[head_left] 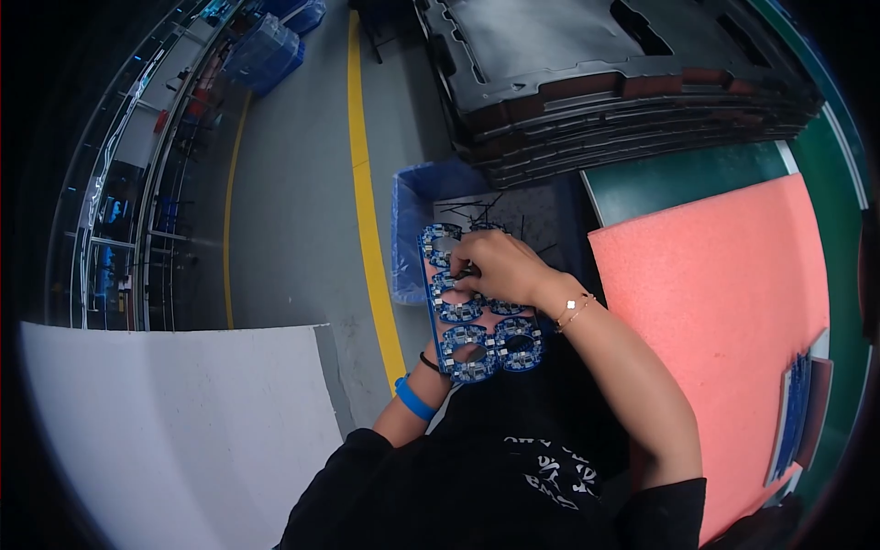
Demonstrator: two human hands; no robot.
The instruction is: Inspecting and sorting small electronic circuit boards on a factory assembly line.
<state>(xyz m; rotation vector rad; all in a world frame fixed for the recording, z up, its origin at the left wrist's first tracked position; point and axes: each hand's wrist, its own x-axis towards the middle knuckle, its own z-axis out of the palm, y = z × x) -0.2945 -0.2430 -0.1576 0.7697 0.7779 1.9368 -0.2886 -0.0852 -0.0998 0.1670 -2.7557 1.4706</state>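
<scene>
A blue circuit board panel (461, 312) made of several joined ring-shaped boards is held up in front of my body. My left hand (489, 320) supports it from beneath, and its skin shows through the openings; most of its fingers are hidden. Over the panel's upper part, my right hand (502, 266) has its fingers curled in, with thumb and index finger together at the boards. What sits between those fingertips is too small to make out. Below and behind the panel stands a blue-lined bin (406, 220) with thin dark strips (522, 225) in it.
Black moulded trays (632, 115) are stacked at the upper right. A pink foam sheet (724, 275) covers part of the green table (687, 183), with blue boards (795, 412) at its right edge. A white surface (183, 403) lies lower left, beside a yellow floor line (360, 183).
</scene>
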